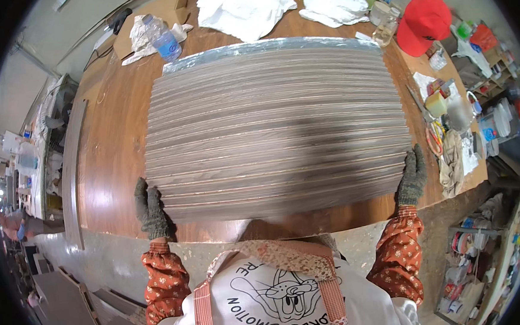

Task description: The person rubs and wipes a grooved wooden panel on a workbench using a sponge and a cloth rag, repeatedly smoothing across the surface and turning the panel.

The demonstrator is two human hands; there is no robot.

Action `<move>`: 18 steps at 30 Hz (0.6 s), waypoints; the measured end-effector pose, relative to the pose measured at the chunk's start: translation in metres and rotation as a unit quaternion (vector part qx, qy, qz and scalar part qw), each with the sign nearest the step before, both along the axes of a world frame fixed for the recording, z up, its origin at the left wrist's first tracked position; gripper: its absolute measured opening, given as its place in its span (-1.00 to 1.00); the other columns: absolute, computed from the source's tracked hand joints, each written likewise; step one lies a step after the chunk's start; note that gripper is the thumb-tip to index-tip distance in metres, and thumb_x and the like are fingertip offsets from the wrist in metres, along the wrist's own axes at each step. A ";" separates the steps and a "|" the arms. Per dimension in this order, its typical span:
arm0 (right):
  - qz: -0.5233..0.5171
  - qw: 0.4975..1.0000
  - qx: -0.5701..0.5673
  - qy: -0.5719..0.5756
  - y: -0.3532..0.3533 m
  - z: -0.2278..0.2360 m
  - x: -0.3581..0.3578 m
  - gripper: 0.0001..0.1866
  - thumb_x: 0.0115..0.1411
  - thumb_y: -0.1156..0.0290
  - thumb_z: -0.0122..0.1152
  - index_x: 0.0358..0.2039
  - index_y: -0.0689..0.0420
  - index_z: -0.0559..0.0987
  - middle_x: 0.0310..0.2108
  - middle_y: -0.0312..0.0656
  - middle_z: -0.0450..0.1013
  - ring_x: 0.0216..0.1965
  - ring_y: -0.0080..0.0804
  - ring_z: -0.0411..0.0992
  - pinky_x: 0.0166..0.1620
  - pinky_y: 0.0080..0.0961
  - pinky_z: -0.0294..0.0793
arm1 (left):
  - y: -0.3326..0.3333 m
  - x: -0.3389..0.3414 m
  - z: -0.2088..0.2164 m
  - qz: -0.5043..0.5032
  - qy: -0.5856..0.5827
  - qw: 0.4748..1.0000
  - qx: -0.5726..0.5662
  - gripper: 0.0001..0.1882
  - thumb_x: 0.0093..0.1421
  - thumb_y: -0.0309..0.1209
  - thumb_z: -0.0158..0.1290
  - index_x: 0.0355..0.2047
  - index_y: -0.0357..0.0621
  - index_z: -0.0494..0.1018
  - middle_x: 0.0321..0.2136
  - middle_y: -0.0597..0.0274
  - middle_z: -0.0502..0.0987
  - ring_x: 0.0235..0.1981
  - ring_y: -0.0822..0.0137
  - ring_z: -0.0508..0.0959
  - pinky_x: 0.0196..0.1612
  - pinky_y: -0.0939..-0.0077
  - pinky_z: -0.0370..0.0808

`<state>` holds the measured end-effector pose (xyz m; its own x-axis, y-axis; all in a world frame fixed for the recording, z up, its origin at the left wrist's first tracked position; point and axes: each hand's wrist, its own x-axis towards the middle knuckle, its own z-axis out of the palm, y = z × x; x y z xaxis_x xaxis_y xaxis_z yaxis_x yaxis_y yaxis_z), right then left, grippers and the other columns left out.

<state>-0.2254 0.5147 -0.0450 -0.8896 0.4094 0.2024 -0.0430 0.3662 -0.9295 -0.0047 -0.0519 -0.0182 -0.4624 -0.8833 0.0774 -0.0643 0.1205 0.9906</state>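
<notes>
Long grey-brown wood-grain strips [275, 126] lie side by side across the table, their long edges overlapping or close together, with thin pale lines between them. My left hand [151, 209], in a dark grey knit glove, is at the near left ends of the strips, fingers stretched out along them. At the near right ends is my right hand [412, 177], gloved alike, its fingers also extended and pointing away from me. Both palms face inward against the strip ends. The thumbs are mostly hidden. A grey-white, smeared strip [276, 44] runs along the far edge of the row.
The brown wooden table [110, 142] carries a water bottle [166, 44] and white cloths [245, 11] at the far side. To the right are a red cap [424, 24], scissors [434, 139] and a yellow block [436, 105]. A long grey board [73, 174] stands along the left edge.
</notes>
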 end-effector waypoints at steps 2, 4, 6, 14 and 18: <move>0.013 0.998 0.059 0.000 -0.006 0.008 0.003 -0.52 0.37 0.33 0.12 0.24 0.26 0.42 0.03 -0.28 0.48 -0.13 -0.61 0.39 -0.04 -0.64 0.39 | 0.001 0.001 0.003 0.010 -0.029 1.000 -0.003 -0.50 0.29 -0.43 0.07 0.23 -0.21 0.34 -0.12 0.34 0.50 -0.36 0.59 0.39 -0.34 0.69 0.36; 0.002 1.000 -0.009 -0.008 0.012 -0.001 -0.003 -0.56 0.37 0.33 0.12 0.16 0.33 0.46 0.14 -0.07 0.45 0.11 -0.35 0.41 0.18 -0.44 0.36 | 0.000 0.005 0.004 -0.024 -0.020 1.000 0.004 -0.44 0.33 -0.47 -0.02 0.32 -0.24 0.18 0.10 0.03 0.43 -0.22 0.40 0.51 -0.20 0.53 0.49; -0.023 0.992 -0.105 0.070 0.017 -0.002 -0.008 -0.56 0.37 0.32 0.12 0.15 0.33 0.47 0.13 -0.06 0.46 0.12 -0.35 0.41 0.18 -0.45 0.36 | -0.017 0.009 0.007 0.006 -0.067 0.851 -0.520 -0.53 0.34 -0.39 0.02 0.25 -0.09 0.30 -0.14 0.24 0.50 -0.28 0.51 0.44 -0.35 0.70 0.46; 0.000 0.999 0.043 0.003 -0.005 0.013 0.005 -0.56 0.39 0.28 0.09 0.15 0.30 0.48 0.09 -0.12 0.49 0.09 -0.37 0.43 0.18 -0.46 0.35 | 0.125 -0.046 0.030 -0.315 -0.181 0.680 -0.637 -0.36 0.26 0.01 0.01 0.24 -0.09 0.34 0.31 0.01 0.26 0.38 -0.10 0.16 0.39 -0.27 -0.01; 0.017 0.995 -0.082 0.050 0.028 0.026 -0.001 -0.59 0.40 0.32 0.07 0.14 0.33 0.47 0.10 -0.12 0.48 0.10 -0.36 0.43 0.20 -0.44 0.34 | 0.128 -0.046 0.033 -0.331 -0.154 0.690 -0.625 -0.32 0.29 0.09 -0.09 0.23 -0.13 0.34 0.26 -0.01 0.31 0.33 -0.19 0.22 0.37 -0.29 0.01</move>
<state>-0.2267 0.5432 -0.0189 -0.8821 0.4143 0.2243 -0.1483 0.2075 -0.9669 -0.0508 0.0757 0.0150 -0.8969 0.1974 0.3957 0.2312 0.9721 0.0390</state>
